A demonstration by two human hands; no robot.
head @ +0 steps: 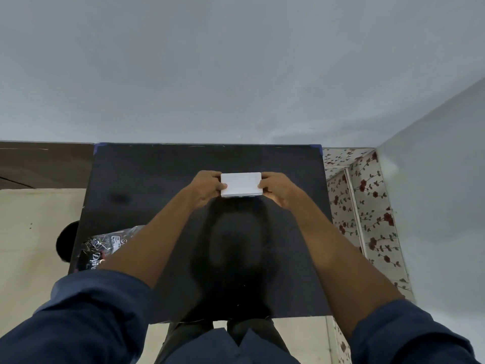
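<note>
Matte black desk [157,179] lies wide around the smooth white box [241,183]; left hand [206,189], right hand [278,191]: each grip pinches an end.

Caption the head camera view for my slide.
White rectangular box held by both short ends over a black tabletop, printed plastic bag at left.

A black tabletop [147,179] stands against a pale grey wall [236,74], with blue tape [316,147] at its two far corners. On its near left edge lies a clear plastic bag [105,248] with white print, part of it hanging over the side. Just left of the bag, lower down, a round black thing [67,240] shows on the cream floor [31,232]. A brown panel [44,164] runs along the wall on the left. Right of the tabletop is a white surface with red roses [372,206].
</note>
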